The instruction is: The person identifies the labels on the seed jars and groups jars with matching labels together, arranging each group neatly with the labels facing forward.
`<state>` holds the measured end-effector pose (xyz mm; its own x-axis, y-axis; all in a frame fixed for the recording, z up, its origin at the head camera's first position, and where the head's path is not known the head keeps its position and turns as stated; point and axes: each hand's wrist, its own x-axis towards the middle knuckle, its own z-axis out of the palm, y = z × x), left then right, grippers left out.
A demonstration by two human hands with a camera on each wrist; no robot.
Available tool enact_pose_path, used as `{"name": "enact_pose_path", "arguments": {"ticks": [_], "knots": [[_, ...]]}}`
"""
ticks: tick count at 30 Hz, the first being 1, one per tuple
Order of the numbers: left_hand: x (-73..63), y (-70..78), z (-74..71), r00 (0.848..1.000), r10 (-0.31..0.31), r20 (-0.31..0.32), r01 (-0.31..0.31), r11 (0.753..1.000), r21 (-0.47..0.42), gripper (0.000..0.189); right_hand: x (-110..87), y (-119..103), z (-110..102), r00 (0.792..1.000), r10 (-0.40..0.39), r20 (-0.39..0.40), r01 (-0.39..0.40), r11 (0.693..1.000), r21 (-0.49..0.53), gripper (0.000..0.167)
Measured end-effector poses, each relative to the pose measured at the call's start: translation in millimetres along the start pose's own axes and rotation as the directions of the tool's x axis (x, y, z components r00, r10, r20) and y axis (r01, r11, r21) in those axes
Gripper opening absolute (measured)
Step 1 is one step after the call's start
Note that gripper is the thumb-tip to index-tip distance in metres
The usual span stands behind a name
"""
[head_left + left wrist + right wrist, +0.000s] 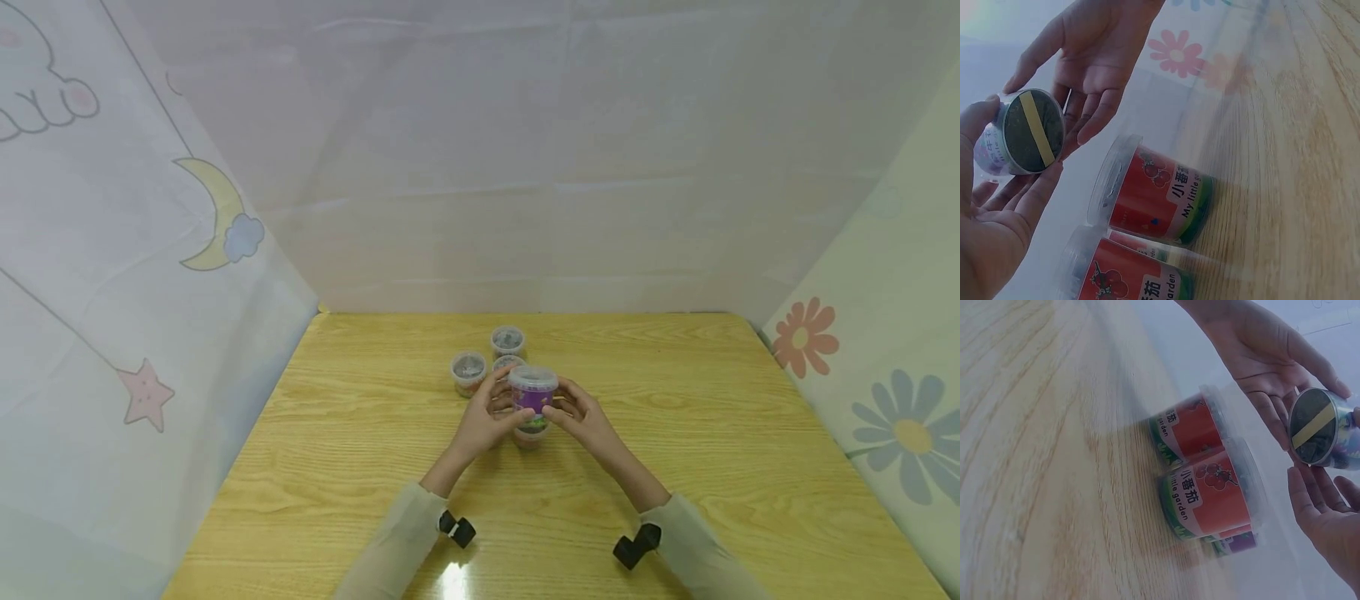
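Observation:
Both hands hold a small clear-lidded plastic cup with a purple label point(533, 402), raised off the table. My left hand point(486, 419) grips its left side and my right hand point(583, 417) its right, with both thumbs at the near side. In the left wrist view, the held cup's dark base point(1035, 131) shows a pale yellow strip across it. Below the held cup, in the head view, another cup point(529, 437) is partly hidden. Red-labelled cups with tomato pictures point(1160, 194) stand close by on the table.
Behind the hands stand a lidded cup at the left point(468, 372), one at the back point(508, 340) and one partly covered by the fingers point(509, 364). The wooden table point(360, 467) meets printed cloth walls point(525, 208) at the back and sides.

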<state>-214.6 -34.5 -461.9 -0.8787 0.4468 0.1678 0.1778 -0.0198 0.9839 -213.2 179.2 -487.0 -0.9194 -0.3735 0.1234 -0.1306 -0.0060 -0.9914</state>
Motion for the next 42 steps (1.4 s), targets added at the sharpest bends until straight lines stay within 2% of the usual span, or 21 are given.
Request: {"name": "enact_pose_path", "arguments": {"ticks": [5,11,19,26,33,42], "knots": [[-1.2,1.0,2.8,0.999,0.001,-0.044,0.0,1.0,0.024,0.074,0.9,0,3,0.999,-0.019,-0.034,0.018,0.999,-0.031,0.052],[-1.7,2.5,4.3,0.999,0.005,-0.05,-0.003,0.999,0.046,0.075,1.9,0,4,0.998,-0.028,-0.051,0.024,0.998,-0.059,0.053],[-2.7,3.5,0.7,1.0,-0.006,-0.012,0.007,0.998,0.06,0.074,-0.4,-1,1,0.998,0.04,-0.056,-0.043,0.998,-0.052,0.053],[-3.0,1.3,-4.4,0.999,-0.005,0.042,0.003,0.999,0.033,0.074,-0.1,1,-3,0.999,0.044,-0.013,-0.044,0.999,-0.02,0.052],[-2.7,-0.3,-6.0,0.998,0.016,0.055,-0.016,1.0,-0.001,0.073,-1.3,-3,-3,0.992,0.112,-0.05,-0.115,0.992,-0.049,0.062],[-1.3,-0.8,-5.5,1.0,0.005,0.011,-0.005,1.0,-0.019,0.072,0.4,-1,-2,0.998,0.044,-0.04,-0.045,0.999,-0.019,0.052]]}}
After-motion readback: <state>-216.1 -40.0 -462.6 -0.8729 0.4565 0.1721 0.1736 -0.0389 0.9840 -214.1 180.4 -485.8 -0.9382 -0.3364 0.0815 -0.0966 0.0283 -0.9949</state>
